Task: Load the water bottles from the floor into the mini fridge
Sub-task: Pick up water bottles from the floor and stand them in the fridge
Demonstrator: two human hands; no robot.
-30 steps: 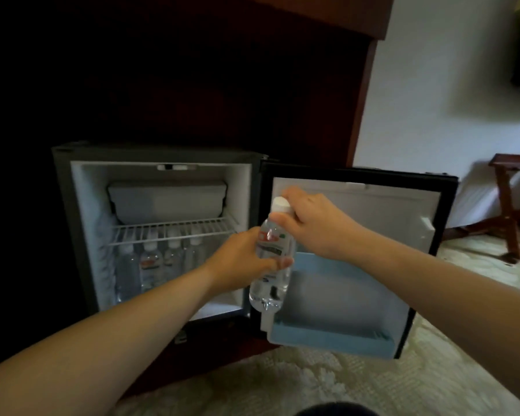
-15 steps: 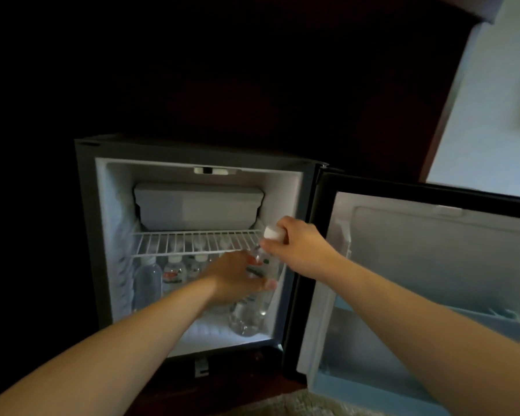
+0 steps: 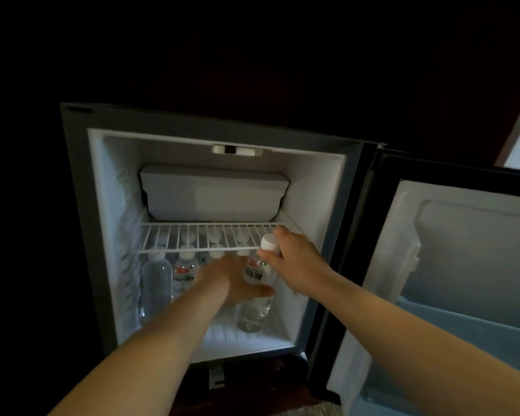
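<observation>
Left hand [image 3: 234, 283] wrapped round the water bottle [image 3: 254, 313] mid-body, right hand [image 3: 294, 265] pinching its cap at 12. Bottle near upright in the mini fridge [image 3: 78, 205] lower compartment, front right. Wire shelf [image 3: 204, 235] above; stored bottles [image 3: 156, 277] at 10 o'clock behind.

Center frame, your bottle [image 3: 254, 312] is clear glossy plastic, its cap [image 3: 269, 244] matt white; above it, a white-coated wire shelf [image 3: 204, 238] and smooth plastic fridge liner [image 3: 312, 199].
</observation>
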